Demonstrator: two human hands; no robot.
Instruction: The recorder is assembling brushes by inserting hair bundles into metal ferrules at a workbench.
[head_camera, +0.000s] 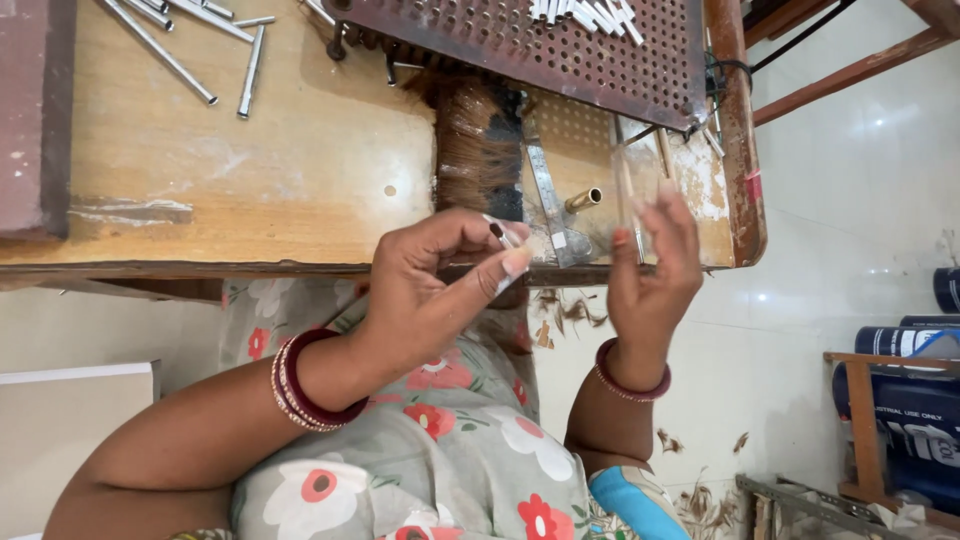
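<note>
Two bare hands work just above the near edge of a worn wooden table (250, 170); the left hand (440, 290) is closed in a pinch, thumb and fingers gripping a small dark tuft of bristles (497, 232) at its tip; the right hand (655, 265) is raised with fingers loosely curled around a thin clear plastic strip (628, 185) held upright; red bangles (305, 385) circle the left wrist; between the hands on the table lie a thick bundle of brown hair (478, 145), a metal ruler (548, 195) and a short brass tube (583, 200); a perforated metal plate (520, 55) sits at the far side, with loose metal tubes (190, 40) scattered well apart to the left.
</note>
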